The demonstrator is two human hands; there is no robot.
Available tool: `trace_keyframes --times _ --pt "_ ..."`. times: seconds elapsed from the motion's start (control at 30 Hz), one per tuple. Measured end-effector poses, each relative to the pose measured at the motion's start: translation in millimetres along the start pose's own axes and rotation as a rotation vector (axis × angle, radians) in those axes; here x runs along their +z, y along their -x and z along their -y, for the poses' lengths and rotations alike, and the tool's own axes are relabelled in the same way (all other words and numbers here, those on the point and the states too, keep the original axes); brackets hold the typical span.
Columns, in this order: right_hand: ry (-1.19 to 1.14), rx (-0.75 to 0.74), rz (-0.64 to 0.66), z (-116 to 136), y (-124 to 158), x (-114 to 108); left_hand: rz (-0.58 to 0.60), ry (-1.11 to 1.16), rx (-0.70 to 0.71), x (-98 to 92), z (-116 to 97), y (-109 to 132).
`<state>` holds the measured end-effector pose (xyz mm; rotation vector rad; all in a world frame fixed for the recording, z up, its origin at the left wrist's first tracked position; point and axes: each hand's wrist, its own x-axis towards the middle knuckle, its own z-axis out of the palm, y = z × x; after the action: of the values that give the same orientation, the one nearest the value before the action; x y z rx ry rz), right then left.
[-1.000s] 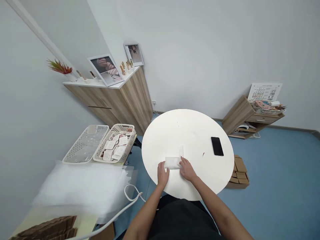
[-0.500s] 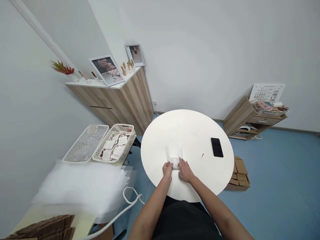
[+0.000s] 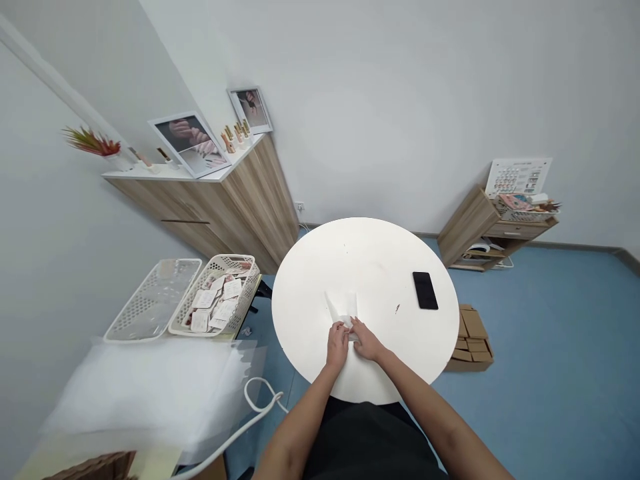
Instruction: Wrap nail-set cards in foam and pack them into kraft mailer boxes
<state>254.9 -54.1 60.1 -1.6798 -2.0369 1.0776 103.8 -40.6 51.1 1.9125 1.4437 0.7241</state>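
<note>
On the round white table (image 3: 395, 253), a thin white wrapping sheet (image 3: 352, 305) lies partly folded in front of me, its two upper flaps pointing away. My left hand (image 3: 338, 343) is closed on the sheet's near left side, fingers bent over the fold. At the right side my right hand (image 3: 367, 341) pinches the same fold, its fingertips almost touching those of the left. Whether something lies inside the folded sheet is hidden by my fingers.
A black phone or tablet (image 3: 425, 291) lies on the table's right side. To my left are a basket of cards (image 3: 253, 283), a basket of clear bags (image 3: 123, 319) and stacked white sheets (image 3: 150, 390). A cardboard box (image 3: 470, 365) stands on the floor right of the table.
My hands have drawn closer together over the sheet, and its left flap now slants more. The room has shifted slightly left in view as my head turned.
</note>
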Motion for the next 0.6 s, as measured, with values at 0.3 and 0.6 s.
trace_keyframes --times 0.3,0.6 --pt "-0.152 0.137 -0.154 7.4 -10.3 -22.4 0.187 -0.394 0.204 13.3 3.4 20.6" --pt "0.091 0.172 0.012 47.9 -74.3 -35.9 0.240 -0.594 0.249 22.0 9.1 20.9"
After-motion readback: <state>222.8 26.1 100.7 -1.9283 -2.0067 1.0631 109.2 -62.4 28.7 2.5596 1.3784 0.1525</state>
